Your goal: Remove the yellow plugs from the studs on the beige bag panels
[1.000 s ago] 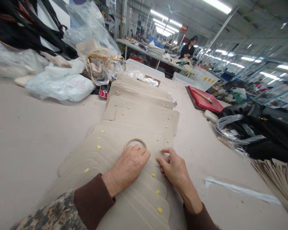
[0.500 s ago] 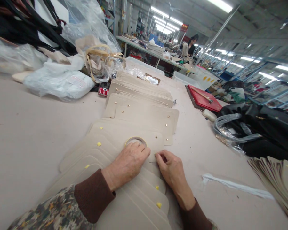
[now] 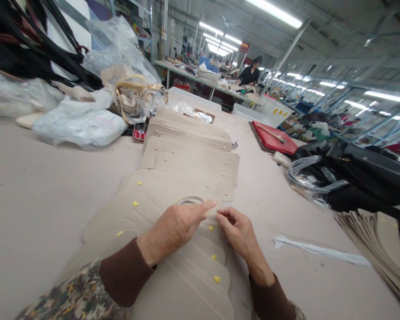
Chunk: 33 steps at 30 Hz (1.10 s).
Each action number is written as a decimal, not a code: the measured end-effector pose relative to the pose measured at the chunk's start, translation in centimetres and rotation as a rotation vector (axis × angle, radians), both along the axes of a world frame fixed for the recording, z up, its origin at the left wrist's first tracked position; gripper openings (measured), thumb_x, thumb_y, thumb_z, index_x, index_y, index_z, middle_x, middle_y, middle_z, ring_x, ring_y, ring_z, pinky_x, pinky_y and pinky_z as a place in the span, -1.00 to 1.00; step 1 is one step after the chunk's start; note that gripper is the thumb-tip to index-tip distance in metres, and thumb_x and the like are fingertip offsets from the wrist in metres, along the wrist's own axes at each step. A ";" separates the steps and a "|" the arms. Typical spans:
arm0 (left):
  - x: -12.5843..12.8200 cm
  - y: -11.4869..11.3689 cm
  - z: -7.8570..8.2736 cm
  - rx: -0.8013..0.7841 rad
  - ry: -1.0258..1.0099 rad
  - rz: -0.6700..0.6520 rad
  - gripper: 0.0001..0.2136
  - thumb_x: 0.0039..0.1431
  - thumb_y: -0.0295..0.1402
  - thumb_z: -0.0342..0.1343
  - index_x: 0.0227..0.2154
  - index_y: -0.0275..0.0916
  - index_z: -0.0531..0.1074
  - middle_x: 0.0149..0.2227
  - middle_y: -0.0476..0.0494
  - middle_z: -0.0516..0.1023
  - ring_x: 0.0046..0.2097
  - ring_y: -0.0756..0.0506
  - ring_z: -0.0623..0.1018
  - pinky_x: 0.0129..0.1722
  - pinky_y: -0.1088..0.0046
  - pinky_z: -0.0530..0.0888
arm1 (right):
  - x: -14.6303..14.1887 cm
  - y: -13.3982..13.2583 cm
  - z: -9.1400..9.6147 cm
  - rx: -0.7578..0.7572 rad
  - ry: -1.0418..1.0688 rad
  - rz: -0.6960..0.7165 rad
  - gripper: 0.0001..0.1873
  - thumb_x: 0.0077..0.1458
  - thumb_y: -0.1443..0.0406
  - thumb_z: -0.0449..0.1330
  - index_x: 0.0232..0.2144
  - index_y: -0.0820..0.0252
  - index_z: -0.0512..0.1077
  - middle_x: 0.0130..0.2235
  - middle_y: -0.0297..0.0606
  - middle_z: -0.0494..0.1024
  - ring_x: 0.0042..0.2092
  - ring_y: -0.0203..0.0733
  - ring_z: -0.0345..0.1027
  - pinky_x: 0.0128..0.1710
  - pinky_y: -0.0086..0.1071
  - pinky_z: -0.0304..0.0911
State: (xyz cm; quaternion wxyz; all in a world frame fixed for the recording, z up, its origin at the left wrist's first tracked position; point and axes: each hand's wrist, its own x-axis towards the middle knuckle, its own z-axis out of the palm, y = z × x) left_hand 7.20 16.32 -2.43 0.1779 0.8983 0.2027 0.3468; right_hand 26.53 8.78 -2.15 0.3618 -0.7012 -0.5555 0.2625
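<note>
Beige cut panels are fanned out in an overlapping row down the middle of the tabletop, most tagged with small yellow stickers. The left hand is laid on the nearest panels with fingers curled and index finger stuck out. It sits right against a tape ring half hidden behind it, and whether the ring is actually gripped can't be told. The right hand is set just beside it, thumb and fingertips pinched together over the same panel. The red sign far back can't be read, too small.
</note>
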 end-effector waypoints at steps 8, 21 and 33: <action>0.2 -0.9 0.2 0.053 0.086 -0.032 -0.59 0.40 -0.34 -0.14 0.25 -0.28 0.02 -0.06 -0.25 0.58 -0.10 -0.11 0.61 -0.18 0.35 0.57 | -1.4 -1.0 1.6 0.453 -0.100 0.280 -0.83 0.19 0.42 0.11 -0.20 0.19 0.47 -0.28 -0.22 0.55 -0.28 -0.24 0.40 -0.28 -0.40 0.31; 0.5 -0.8 1.1 -0.036 0.189 -0.011 -0.81 0.37 -0.43 -0.17 -0.35 -0.21 0.28 -0.45 0.01 0.42 -0.44 -0.03 0.44 -0.46 0.47 0.31 | -2.8 -0.8 0.5 0.581 -0.279 0.144 -0.82 0.06 0.47 0.09 -0.48 0.21 0.46 -0.53 -0.32 0.49 -0.51 -0.32 0.34 -0.46 -0.47 0.24; 0.9 -0.6 0.3 0.136 0.355 0.175 -0.87 0.27 -0.54 -0.04 -0.36 -0.23 0.31 -0.42 -0.04 0.42 -0.38 -0.10 0.44 -0.45 0.42 0.33 | 0.9 3.3 -1.0 -0.065 0.462 -0.206 -0.66 -0.12 0.07 0.33 -0.50 0.26 0.46 -0.61 -0.35 0.49 -0.62 -0.31 0.38 -0.60 -0.47 0.32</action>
